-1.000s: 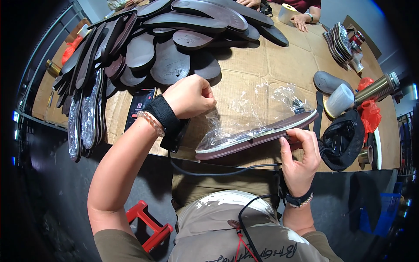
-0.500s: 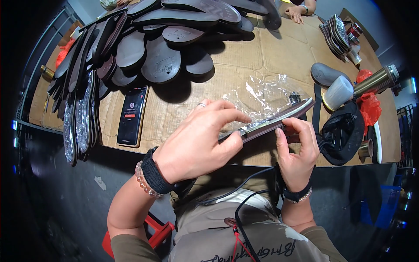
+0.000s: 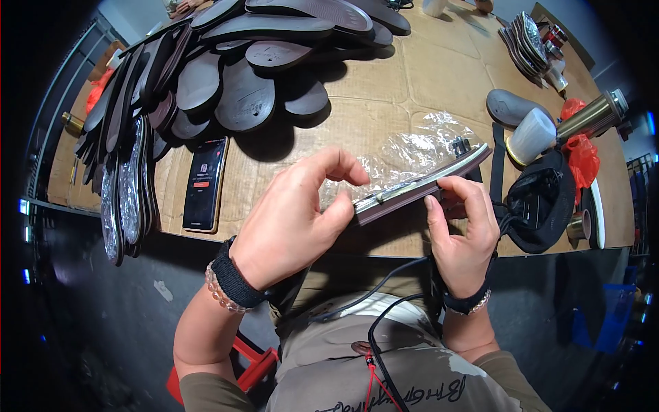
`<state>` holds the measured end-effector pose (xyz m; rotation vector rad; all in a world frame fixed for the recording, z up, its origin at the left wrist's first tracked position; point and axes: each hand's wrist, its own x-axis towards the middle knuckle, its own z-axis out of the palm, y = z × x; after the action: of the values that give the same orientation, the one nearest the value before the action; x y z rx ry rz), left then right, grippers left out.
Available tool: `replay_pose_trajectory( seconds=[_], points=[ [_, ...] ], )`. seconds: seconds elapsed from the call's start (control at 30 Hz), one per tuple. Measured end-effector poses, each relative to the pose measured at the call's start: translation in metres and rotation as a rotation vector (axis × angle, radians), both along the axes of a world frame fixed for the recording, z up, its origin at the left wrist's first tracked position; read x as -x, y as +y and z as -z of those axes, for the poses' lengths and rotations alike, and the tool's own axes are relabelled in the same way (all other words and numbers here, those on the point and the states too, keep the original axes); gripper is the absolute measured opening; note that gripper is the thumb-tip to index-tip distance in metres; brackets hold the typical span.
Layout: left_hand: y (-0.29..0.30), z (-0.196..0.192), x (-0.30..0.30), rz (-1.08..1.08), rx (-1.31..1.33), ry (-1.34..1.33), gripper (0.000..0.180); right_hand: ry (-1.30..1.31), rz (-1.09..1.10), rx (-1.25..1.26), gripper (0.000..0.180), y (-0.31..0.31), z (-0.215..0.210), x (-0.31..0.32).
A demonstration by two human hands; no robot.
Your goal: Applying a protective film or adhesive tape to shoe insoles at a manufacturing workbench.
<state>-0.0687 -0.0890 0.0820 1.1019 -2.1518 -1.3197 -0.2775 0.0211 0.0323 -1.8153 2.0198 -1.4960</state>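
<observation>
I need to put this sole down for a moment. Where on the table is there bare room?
Bare cardboard lies between the phone and the left hand, and further back between the dark sole pile and the grey shoe last. The table's left side and right edge by the black bag are crowded.

Bright overhead light, fisheye-bent dark rim

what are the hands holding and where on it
A dark shoe sole in clear plastic wrap: left hand pinches its near end, right hand grips its long edge near the middle.

Single head-worn fisheye view, looking steeply down, close over the cardboard-covered table (image 3: 425,75), edges bending at the rim
</observation>
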Motion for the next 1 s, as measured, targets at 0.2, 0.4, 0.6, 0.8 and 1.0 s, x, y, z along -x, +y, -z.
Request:
replay_pose_trajectory(
  seconds=[0.2, 0.4, 0.6, 0.8, 1.0],
  points=[
    [0.002, -0.006, 0.008, 0.085, 0.620, -0.002, 0.033, 0.002, 0.000, 0.005, 0.033, 0.000, 0.002, 0.000],
    [-0.001, -0.020, 0.010, 0.145, 0.940, -0.210, 0.034, 0.006, -0.003, 0.004, 0.033, 0.000, 0.002, 0.000],
    [0.000, -0.046, 0.010, 0.200, 1.116, -0.357, 0.026, 0.007, 0.005, 0.002, 0.033, 0.001, 0.003, 0.002],
    [-0.006, -0.037, 0.015, 0.266, 1.123, -0.356, 0.025, -0.006, 0.000, -0.003, 0.033, 0.000, 0.003, 0.001],
    [-0.009, -0.033, 0.018, 0.274, 1.135, -0.330, 0.025, 0.006, -0.006, 0.002, 0.034, 0.001, 0.004, 0.002]
  ],
)
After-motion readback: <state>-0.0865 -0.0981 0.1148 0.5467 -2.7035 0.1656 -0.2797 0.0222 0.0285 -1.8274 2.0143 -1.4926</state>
